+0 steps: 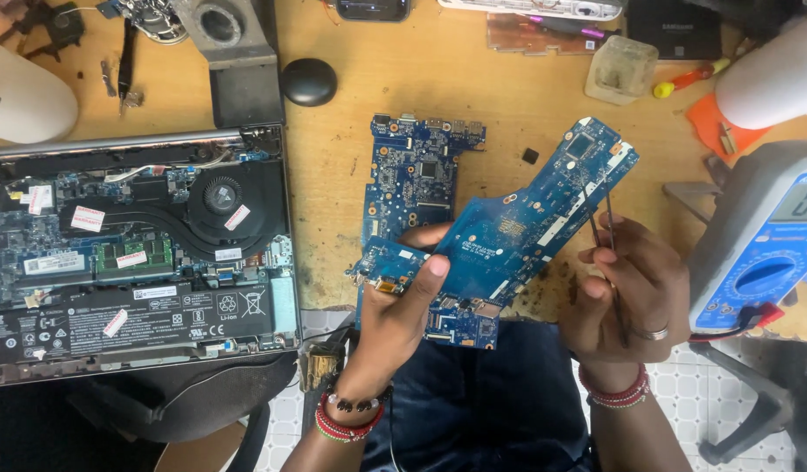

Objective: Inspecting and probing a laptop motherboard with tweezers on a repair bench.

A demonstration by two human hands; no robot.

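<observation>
On the wooden surface (508, 96) an opened laptop (137, 253) lies at the left, a second blue motherboard (412, 175) beside it. Above the lap, the left hand (403, 301) clasps a blue motherboard (526, 214) by its lower edge. The right hand (635, 293) is closed around thin tweezers (609, 262) whose tips touch that board.

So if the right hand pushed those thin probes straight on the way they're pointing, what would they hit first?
The right hand holds two thin probes that point up and away. Their tips already sit at the edge of the blue board held in the left hand, so they would likely meet that board first; the depth is unclear.
</observation>
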